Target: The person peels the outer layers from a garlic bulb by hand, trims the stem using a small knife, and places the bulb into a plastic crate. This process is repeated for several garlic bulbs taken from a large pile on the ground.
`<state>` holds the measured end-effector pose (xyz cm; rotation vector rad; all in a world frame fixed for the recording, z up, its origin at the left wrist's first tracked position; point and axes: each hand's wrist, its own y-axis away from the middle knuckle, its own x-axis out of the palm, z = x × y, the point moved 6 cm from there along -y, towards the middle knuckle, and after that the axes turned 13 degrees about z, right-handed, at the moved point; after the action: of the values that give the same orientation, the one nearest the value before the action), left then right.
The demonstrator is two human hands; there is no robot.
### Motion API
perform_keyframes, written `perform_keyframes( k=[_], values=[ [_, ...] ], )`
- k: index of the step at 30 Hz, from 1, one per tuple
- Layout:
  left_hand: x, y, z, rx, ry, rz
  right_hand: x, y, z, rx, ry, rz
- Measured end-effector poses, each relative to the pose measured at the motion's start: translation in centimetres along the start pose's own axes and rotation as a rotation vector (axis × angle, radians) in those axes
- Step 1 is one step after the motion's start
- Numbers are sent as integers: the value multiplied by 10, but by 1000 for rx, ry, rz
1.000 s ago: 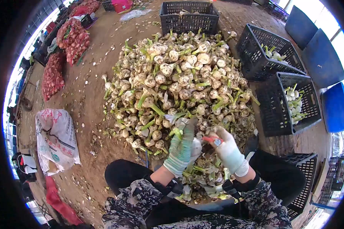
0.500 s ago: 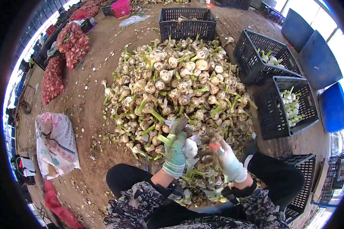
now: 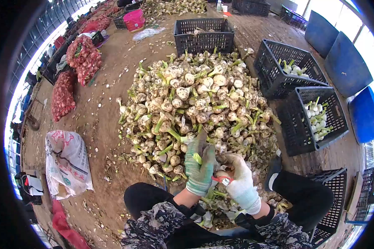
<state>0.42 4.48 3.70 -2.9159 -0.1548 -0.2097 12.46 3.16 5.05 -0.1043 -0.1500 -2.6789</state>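
My left hand (image 3: 201, 166), in a green-and-white striped glove, is closed around a garlic stem (image 3: 197, 158). The green stem shows between thumb and fingers, and its bulb is hidden. Close beside it, my right hand (image 3: 242, 179) wears a pale glove and curls around a small red tool with a shiny metal part (image 3: 223, 179), pointing at the left hand; its exact kind I cannot tell. Beyond both hands spreads a large heap of soil-stained garlic (image 3: 199, 99) with green stems. Leafy trimmings (image 3: 212, 207) lie beneath my hands, between the knees.
Two black crates with cleaner white garlic, one farther (image 3: 291, 89) and one nearer (image 3: 293, 124), stand to the right. Another black crate (image 3: 203, 41) is behind the heap. On the left lie a white woven sack (image 3: 68, 162) and red net bags (image 3: 84, 60). Blue panels (image 3: 349, 62) line the right side.
The white bulb seen at my left hand is now hidden. My left hand has turned, thumb upright, and the right hand has moved down and closer to it. The view has shifted slightly.
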Motion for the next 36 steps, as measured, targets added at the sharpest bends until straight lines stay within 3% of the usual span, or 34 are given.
perform_keyframes(
  k=[2,3,4,6,8,9,10,11,12,13,16,17,18,20,21,22,23,24,26,27,28,29,30,31,32,34,35,36],
  values=[
    [-11,2,16,-99,14,-117,2,-2,-1,90,-190,-68],
    [-8,4,4,-260,226,-141,-4,-2,-12,-70,-220,-123],
    [-12,4,5,-265,225,-148,-6,-5,-5,-107,-253,-126],
    [-19,2,0,-207,156,-139,0,-13,-15,243,-296,24],
    [-28,1,9,-182,120,-109,-5,-12,-23,272,-372,58],
    [-29,0,19,-272,281,-100,-9,-12,-32,296,-448,87],
    [-28,0,25,-358,443,-89,-28,-18,-76,279,-179,2],
    [-20,-3,19,-472,686,-16,-39,-14,-101,235,184,124],
    [-15,-5,14,-529,902,-62,-44,-3,-111,252,791,319],
    [-15,-7,19,-557,997,-110,-42,10,-136,490,1148,627],
    [-18,-1,38,-593,1115,-122,-60,23,-112,481,1277,549],
    [-16,-2,42,-588,1142,-66,-60,14,-83,490,1246,481],
    [-20,-1,50,-604,1069,-74,-57,11,-49,304,1100,317],
    [-11,-2,58,-607,1000,-172,-47,6,-24,228,836,254],
    [-4,1,51,-637,926,-105,-35,5,-21,56,339,239],
    [6,6,46,-663,847,-46,-22,6,-36,45,-115,156],
    [11,6,65,-588,758,-197,-4,2,-16,65,-52,282],
    [17,11,63,-599,769,-141,1,6,-8,88,109,125],
    [3,14,61,-477,561,-256,-8,4,-47,120,-299,175],
    [-3,9,53,-477,500,-334,-33,0,-90,52,-748,114],
    [-20,5,52,-458,455,-340,-67,-6,-93,-40,-888,100],
    [-28,6,46,-498,471,-387,-98,-3,-57,-59,-803,-40],
    [-32,7,36,-537,495,-437,-130,-5,-33,-249,-908,-199],
    [-35,8,35,-627,490,-501,-157,-6,-23,-334,-873,-214],
    [-40,6,41,-538,507,-497,-176,-6,-17,-430,-841,-234],
    [-36,4,47,-543,545,-409,-175,-25,-43,-280,-625,-112],
    [-37,4,50,-556,515,-433,-181,-37,-84,-16,-578,-117],
    [-39,3,51,-564,529,-484,-174,-45,-109,137,-200,-112]
  ],
)
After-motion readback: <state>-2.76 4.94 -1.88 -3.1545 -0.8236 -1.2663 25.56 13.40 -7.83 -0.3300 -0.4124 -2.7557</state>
